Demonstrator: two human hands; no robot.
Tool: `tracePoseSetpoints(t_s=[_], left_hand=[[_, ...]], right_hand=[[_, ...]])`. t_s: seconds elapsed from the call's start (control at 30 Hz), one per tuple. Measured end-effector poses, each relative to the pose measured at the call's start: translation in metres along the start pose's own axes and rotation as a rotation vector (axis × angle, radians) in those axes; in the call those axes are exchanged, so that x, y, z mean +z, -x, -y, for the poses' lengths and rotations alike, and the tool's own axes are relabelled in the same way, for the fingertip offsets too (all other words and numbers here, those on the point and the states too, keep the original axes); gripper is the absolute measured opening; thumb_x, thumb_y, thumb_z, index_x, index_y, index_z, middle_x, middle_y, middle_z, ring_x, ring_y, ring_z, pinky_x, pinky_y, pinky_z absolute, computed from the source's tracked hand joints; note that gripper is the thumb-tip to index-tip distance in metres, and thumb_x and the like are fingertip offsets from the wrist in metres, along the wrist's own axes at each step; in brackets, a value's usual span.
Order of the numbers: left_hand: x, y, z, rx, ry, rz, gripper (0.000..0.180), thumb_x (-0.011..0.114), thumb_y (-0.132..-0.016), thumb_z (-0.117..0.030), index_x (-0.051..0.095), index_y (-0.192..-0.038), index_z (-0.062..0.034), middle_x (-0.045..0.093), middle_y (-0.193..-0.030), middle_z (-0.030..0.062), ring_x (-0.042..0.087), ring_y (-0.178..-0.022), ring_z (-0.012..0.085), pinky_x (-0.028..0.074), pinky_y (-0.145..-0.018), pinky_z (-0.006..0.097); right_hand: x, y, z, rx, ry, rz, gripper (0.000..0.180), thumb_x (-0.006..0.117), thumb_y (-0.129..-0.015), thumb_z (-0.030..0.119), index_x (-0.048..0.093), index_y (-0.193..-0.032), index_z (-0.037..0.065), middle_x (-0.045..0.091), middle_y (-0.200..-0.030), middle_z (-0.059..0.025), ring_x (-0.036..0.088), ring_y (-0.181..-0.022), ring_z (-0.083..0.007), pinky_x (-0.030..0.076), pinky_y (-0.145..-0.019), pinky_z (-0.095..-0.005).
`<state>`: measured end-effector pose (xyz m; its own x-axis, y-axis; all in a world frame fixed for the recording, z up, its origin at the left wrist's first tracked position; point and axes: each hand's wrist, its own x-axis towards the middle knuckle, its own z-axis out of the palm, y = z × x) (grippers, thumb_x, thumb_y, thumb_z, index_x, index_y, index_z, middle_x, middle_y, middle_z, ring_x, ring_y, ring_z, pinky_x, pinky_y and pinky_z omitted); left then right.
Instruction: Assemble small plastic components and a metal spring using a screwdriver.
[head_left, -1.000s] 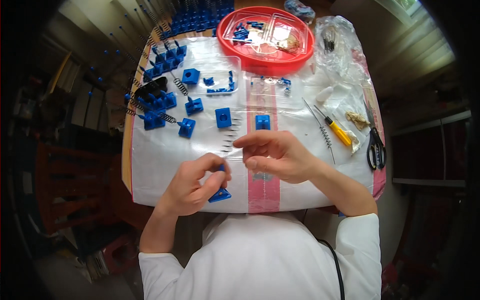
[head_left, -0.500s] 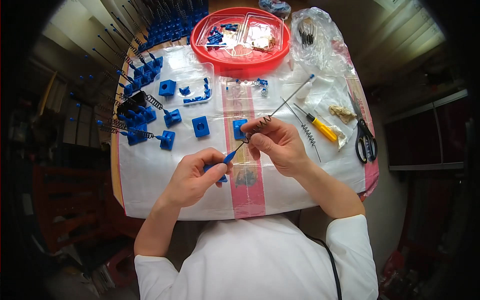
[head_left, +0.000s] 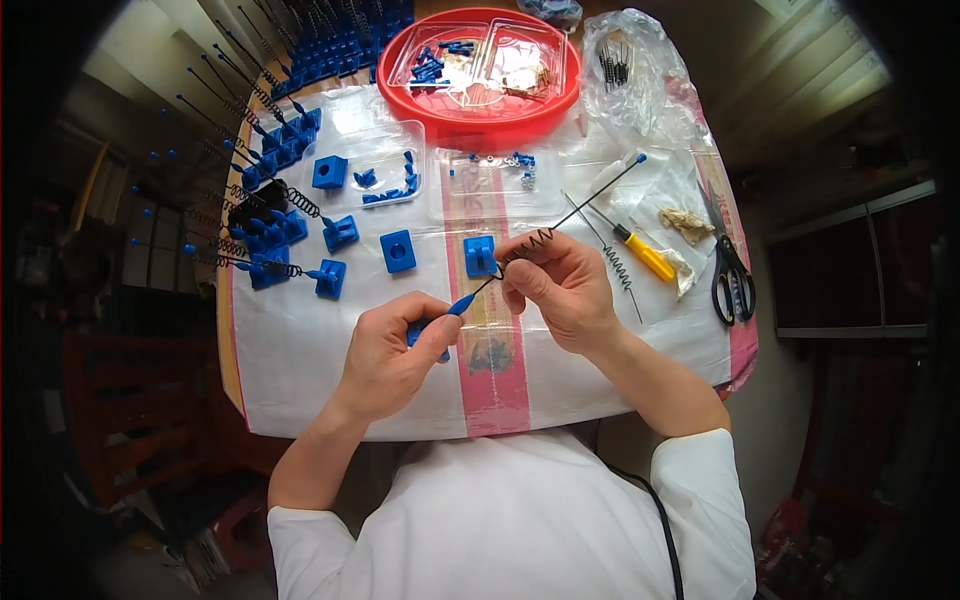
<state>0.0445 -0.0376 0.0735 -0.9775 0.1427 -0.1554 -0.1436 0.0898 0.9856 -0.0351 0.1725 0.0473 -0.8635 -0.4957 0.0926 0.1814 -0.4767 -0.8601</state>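
Observation:
My left hand is closed round a blue plastic base whose pointed blue tip sticks up between thumb and fingers. From that tip a thin black wire runs up into a coiled spring, which my right hand pinches between thumb and fingers. The wire goes on straight to a small blue bead at its far end. Just left of my right fingertips lies a blue block with a slot. Farther left is a square blue block with a round hole. Part of the held base is hidden by my left fingers.
Finished-looking blue bases with springs crowd the left side. Clear trays with small parts lie mid-table, before a red basin. At right are a loose spring wire, a yellow screwdriver, black scissors and a plastic bag.
The wire's beaded end has swung slightly right, and my right hand has shifted a little with the spring. My left hand keeps its hold on the blue base.

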Motion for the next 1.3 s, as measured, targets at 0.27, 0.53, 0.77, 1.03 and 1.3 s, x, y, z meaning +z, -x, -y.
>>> tracePoseSetpoints(t_s=[0.27,0.53,0.77,1.03,1.3], left_hand=[[-0.006,-0.003,-0.003,-0.174,0.394,0.172,0.021,0.057,-0.100,-0.013,0.068,-0.096,0.0046,0.068,-0.083,0.0069,0.064,-0.074,0.0115,0.053,-0.065,0.026],[0.003,-0.001,-0.001,0.044,0.013,0.013,0.016,0.060,-0.097,-0.008,0.068,-0.094,0.0048,0.066,-0.082,0.0045,0.060,-0.072,0.0095,0.050,-0.064,0.024],[0.002,-0.002,-0.001,-0.024,0.150,0.061,0.018,0.059,-0.097,-0.009,0.069,-0.092,0.0044,0.067,-0.083,0.0072,0.063,-0.074,0.0112,0.053,-0.063,0.025],[0.004,-0.001,-0.003,0.000,0.126,0.058,0.018,0.060,-0.098,-0.010,0.069,-0.093,0.0049,0.067,-0.081,0.0065,0.063,-0.073,0.0108,0.052,-0.064,0.024],[0.012,-0.002,-0.001,0.028,0.152,0.051,0.017,0.061,-0.097,-0.009,0.069,-0.098,0.0054,0.066,-0.080,0.0048,0.061,-0.073,0.0091,0.050,-0.066,0.024]], right_hand=[[0.001,0.002,0.002,-0.005,0.009,0.049,0.022,0.067,-0.096,0.014,0.065,-0.111,-0.002,0.066,-0.086,-0.0032,0.060,-0.071,-0.0099,0.051,-0.065,-0.0248],[0.001,0.003,0.000,-0.025,-0.016,0.003,0.019,0.070,-0.094,0.013,0.067,-0.107,-0.001,0.067,-0.087,-0.0041,0.061,-0.071,-0.0099,0.051,-0.062,-0.0246],[0.003,0.004,0.002,-0.038,-0.049,0.004,0.019,0.070,-0.093,0.012,0.067,-0.107,-0.001,0.068,-0.089,-0.0049,0.061,-0.071,-0.0103,0.051,-0.062,-0.0251],[0.000,0.004,0.003,0.005,-0.056,0.035,0.021,0.071,-0.093,0.012,0.067,-0.109,-0.002,0.069,-0.091,-0.0058,0.064,-0.077,-0.0112,0.053,-0.065,-0.0259],[0.008,0.008,-0.002,0.172,0.021,0.212,0.019,0.063,-0.097,0.003,0.062,-0.115,-0.004,0.070,-0.096,-0.0104,0.068,-0.086,-0.0148,0.057,-0.077,-0.0290]])
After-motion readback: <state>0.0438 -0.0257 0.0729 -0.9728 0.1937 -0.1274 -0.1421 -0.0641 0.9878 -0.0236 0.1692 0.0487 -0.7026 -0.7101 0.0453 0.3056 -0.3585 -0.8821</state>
